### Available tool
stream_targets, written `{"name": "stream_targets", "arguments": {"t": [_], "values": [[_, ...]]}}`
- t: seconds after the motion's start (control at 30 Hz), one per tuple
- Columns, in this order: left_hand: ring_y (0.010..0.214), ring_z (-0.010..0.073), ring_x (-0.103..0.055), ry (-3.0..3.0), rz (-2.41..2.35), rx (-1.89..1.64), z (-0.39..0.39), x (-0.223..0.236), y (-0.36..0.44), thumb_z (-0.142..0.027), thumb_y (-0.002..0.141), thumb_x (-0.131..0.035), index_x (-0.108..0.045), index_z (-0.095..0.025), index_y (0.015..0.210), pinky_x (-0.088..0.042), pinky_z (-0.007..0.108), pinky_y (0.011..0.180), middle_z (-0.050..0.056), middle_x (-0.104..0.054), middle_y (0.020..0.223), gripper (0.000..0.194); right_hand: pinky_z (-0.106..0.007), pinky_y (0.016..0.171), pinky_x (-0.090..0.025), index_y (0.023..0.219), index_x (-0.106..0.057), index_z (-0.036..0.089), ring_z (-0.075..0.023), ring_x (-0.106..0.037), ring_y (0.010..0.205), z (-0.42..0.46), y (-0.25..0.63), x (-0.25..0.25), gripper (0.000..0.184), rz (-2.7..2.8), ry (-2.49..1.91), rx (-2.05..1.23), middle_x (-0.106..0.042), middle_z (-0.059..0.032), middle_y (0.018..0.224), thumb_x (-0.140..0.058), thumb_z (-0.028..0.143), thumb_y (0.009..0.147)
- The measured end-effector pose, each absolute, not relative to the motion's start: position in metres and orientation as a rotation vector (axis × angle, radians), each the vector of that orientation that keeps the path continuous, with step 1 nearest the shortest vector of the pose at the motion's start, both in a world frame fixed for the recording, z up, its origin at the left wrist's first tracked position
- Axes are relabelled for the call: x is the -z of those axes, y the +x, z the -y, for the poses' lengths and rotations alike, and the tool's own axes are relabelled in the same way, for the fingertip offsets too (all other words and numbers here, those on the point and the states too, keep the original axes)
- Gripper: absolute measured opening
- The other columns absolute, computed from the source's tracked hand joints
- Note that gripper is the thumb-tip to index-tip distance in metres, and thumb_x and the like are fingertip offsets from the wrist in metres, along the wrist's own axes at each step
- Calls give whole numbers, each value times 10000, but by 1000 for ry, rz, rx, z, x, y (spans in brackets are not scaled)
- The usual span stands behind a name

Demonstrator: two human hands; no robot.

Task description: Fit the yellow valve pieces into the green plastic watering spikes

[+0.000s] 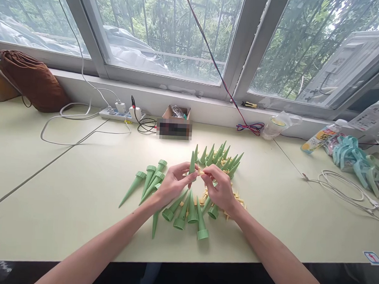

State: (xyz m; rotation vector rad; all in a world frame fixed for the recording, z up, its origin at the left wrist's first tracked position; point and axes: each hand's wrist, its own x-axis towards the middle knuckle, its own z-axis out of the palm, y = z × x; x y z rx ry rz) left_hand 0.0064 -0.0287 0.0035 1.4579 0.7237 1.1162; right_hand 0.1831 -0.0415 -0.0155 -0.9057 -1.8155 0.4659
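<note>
My left hand [176,181] is closed around a green plastic spike [192,162], a hollow cone held with its point up. Between the fingertips of my right hand [218,183] is a small pale-yellow plastic piece [201,172], close against the spike's side. Below my hands several loose green spikes [192,210] lie on the table with their wide ends toward me. More capped spikes [133,189] lie to the left. Behind my hands a group of spikes [222,154] stands point up. Yellow pieces [237,199] are scattered partly under my right wrist.
A small cardboard box [177,111] and a power strip [121,114] stand by the window sill. At the right are a bottle [321,138], teal plastic items [350,154] and a white cable [342,186]. A brown bag [35,83] sits at the back left.
</note>
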Motion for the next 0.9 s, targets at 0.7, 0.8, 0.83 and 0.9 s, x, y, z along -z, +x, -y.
{"name": "stream_targets", "arguments": {"t": [0.7, 0.8, 0.83, 0.9], "values": [[666, 143, -590, 1519, -770, -1041, 30, 3, 11, -450, 964, -503, -631, -141, 1217, -546, 262, 587, 47, -632, 819, 419, -233, 506, -471, 939, -585, 194, -94, -547, 573, 46, 173, 16, 88, 1805, -954, -437, -635, -25, 852, -562, 276, 959], [649, 144, -603, 1515, -748, -1022, 30, 3, 10, -446, 965, -504, -629, -143, 1238, -550, 281, 640, 46, -655, 813, 427, -229, 511, -460, 891, -581, 198, -92, -513, 557, 47, 171, 17, 79, 1806, -943, -314, -587, 1, 764, -571, 253, 947], [666, 150, -613, 1499, -736, -1008, 30, 3, 10, -446, 966, -503, -626, -146, 1249, -552, 288, 663, 53, -666, 835, 431, -228, 508, -455, 876, -577, 199, -93, -506, 554, 48, 171, 17, 78, 1809, -939, -272, -568, 7, 740, -571, 241, 943], [741, 168, -633, 1449, -711, -978, 30, 2, 10, -447, 964, -508, -621, -153, 1266, -553, 296, 708, 68, -679, 890, 437, -226, 495, -442, 840, -560, 202, -95, -499, 548, 49, 170, 17, 91, 1818, -935, -193, -532, 18, 702, -575, 218, 928]]}}
